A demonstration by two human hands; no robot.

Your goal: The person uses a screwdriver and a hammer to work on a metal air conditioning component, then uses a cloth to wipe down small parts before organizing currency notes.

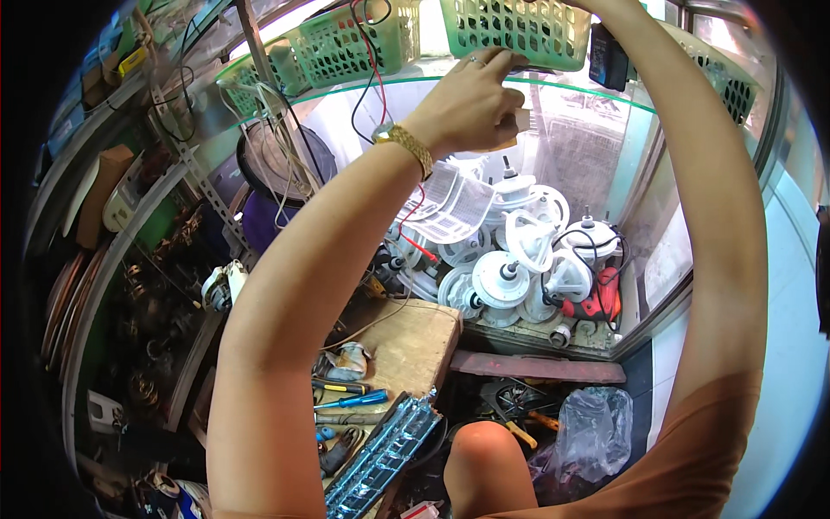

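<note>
Left hand [475,102]: fingers curled closed on a small tan piece [522,123] | green basket [519,39] lies just beyond, long axis left-to-right | right hand [598,4] by its upper right corner, fingers out of view, can't tell

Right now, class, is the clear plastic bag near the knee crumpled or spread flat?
Crumpled: the clear plastic bag, right of the knee, bunches into creases and folds. Whether it holds anything, I cannot tell.

Glass shelf [605,98], metal rack [214,208], white tiles [663,363]
</note>
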